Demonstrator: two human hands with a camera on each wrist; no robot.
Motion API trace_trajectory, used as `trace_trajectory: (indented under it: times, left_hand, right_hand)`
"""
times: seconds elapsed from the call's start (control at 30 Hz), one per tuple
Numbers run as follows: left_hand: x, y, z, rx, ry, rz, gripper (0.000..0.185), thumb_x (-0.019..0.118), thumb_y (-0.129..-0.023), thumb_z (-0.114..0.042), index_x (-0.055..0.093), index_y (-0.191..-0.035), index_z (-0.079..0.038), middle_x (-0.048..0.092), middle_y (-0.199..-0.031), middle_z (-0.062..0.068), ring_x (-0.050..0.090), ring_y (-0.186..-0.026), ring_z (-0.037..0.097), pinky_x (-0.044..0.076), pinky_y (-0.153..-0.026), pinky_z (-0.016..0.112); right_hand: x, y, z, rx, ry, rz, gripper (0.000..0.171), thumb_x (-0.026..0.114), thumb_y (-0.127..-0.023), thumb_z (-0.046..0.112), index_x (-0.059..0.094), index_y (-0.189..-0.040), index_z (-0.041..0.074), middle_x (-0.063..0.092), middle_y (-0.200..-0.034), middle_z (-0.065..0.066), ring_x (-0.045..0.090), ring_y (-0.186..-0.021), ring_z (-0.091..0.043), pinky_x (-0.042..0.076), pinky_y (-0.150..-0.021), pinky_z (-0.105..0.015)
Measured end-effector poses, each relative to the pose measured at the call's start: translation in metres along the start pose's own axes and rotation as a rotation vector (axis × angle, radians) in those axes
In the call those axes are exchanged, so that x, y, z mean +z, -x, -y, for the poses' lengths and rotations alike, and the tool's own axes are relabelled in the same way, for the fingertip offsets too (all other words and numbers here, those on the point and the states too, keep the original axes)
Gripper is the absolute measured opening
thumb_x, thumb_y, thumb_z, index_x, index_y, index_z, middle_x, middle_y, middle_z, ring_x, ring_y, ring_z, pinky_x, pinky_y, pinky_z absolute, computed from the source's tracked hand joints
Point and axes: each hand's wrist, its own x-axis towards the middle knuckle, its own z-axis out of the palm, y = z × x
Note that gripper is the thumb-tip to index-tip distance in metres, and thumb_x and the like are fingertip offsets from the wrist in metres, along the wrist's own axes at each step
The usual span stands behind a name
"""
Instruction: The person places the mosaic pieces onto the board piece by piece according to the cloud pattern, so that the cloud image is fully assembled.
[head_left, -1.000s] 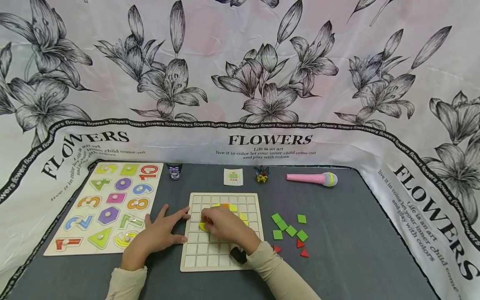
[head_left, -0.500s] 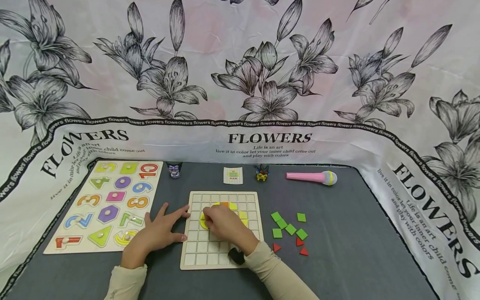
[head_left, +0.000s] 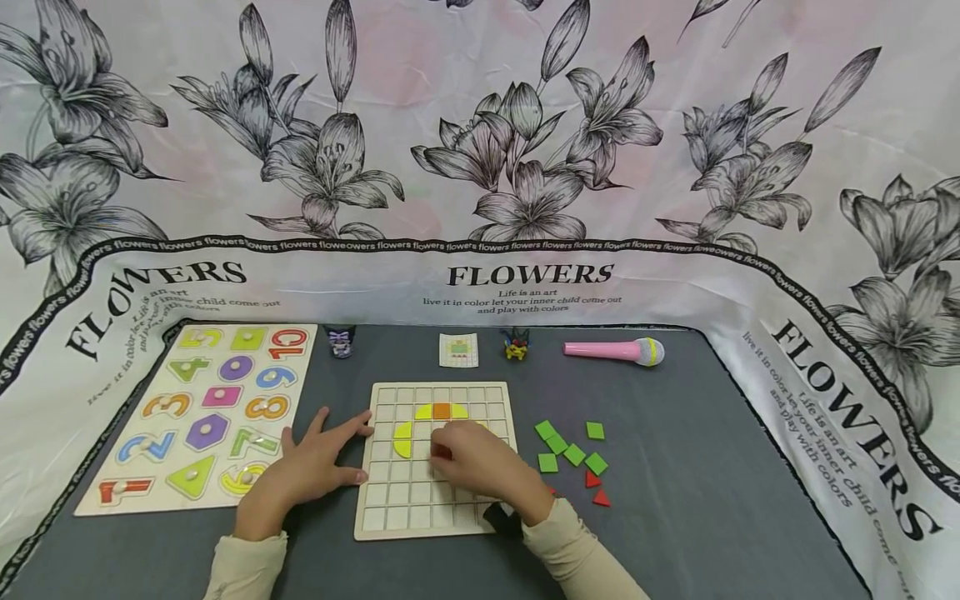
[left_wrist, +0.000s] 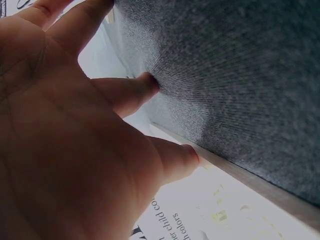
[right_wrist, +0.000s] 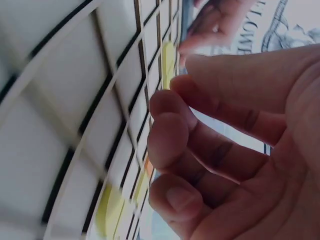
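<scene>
Overhead first, from the head camera I log: grid board (head_left: 378, 521) of pale wood lying flat on the grey mat (head_left: 712, 500); yellow pieces (head_left: 403, 439) and one orange piece (head_left: 442, 411) seated in its upper cells. Left hand (head_left: 311, 471) flat on the mat, fingers spread and straight, forefinger tip touching the board's left edge, holding nothing. Right hand (head_left: 483, 465) over the board's middle rows, fingers bent downward. Green squares (head_left: 573, 454) and red triangles (head_left: 596, 490) loose on the mat just right of the board. Number puzzle (head_left: 198, 412) well to the left; pink microphone (head_left: 615, 351) and small card (head_left: 458, 350) along the far edge.

Left wrist view: left hand (left_wrist: 75, 145) open, fingertips (left_wrist: 192, 156) pressing mat and board edge.

Right wrist view: right hand (right_wrist: 235, 150) above the white cells, fingers (right_wrist: 172, 140) curled; it seems to grip nothing, though blur leaves me unsure.
</scene>
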Motion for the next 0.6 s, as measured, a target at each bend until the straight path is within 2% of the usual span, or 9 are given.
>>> trace_trajectory:
  times: [0.3, 0.43, 0.6]
  left_hand:
    - [0.000, -0.001, 0.000, -0.006, -0.004, 0.010, 0.087, 0.090, -0.088, -0.028, 0.047, -0.162, -0.012, 0.061, -0.152, 0.009, 0.011, -0.155, 0.061, -0.002, -0.107, 0.091]
    - [0.001, -0.002, 0.002, -0.019, -0.011, 0.017, 0.088, 0.090, -0.089, -0.029, 0.046, -0.163, -0.011, 0.060, -0.153, 0.010, 0.010, -0.156, 0.061, -0.002, -0.107, 0.091]
    - [0.001, -0.002, 0.003, -0.014, 0.018, 0.014, 0.089, 0.090, -0.088, -0.029, 0.045, -0.163, -0.012, 0.060, -0.153, 0.010, 0.009, -0.156, 0.061, -0.005, -0.107, 0.090]
  right_hand:
    - [-0.021, 0.041, -0.028, 0.053, -0.089, -0.024, 0.013, 0.075, -0.100, 0.007, 0.072, -0.088, 0.013, 0.059, -0.078, 0.010, 0.051, -0.070, -0.005, 0.047, -0.064, -0.026]
    - [-0.030, 0.057, -0.044, 0.094, -0.105, -0.064, 0.008, 0.074, -0.100, 0.006, 0.075, -0.093, 0.010, 0.062, -0.082, 0.009, 0.053, -0.070, -0.005, 0.050, -0.064, -0.026]
    - [-0.045, 0.076, -0.065, 0.188, -0.123, -0.136, 0.004, 0.074, -0.101, 0.006, 0.077, -0.101, 0.005, 0.065, -0.086, 0.008, 0.057, -0.072, -0.007, 0.052, -0.064, -0.029]
